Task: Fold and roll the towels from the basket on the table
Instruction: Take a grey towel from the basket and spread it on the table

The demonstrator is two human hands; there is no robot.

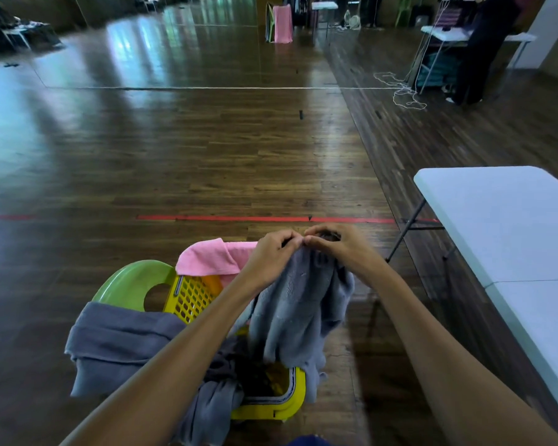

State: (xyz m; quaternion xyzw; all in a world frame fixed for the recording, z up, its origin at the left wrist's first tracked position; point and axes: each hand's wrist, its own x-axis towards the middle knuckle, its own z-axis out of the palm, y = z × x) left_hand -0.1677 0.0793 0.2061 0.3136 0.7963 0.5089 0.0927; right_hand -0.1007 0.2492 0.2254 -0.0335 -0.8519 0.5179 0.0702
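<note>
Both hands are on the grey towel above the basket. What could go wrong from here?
The grey towel hangs bunched from the left hand and right hand, its tail by the yellow basket rim; it may snag. The darker towel draped over the basket's side could slide to the floor.

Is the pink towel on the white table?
No, the pink towel hangs over the rim of the yellow basket, apart from the white table.
</note>
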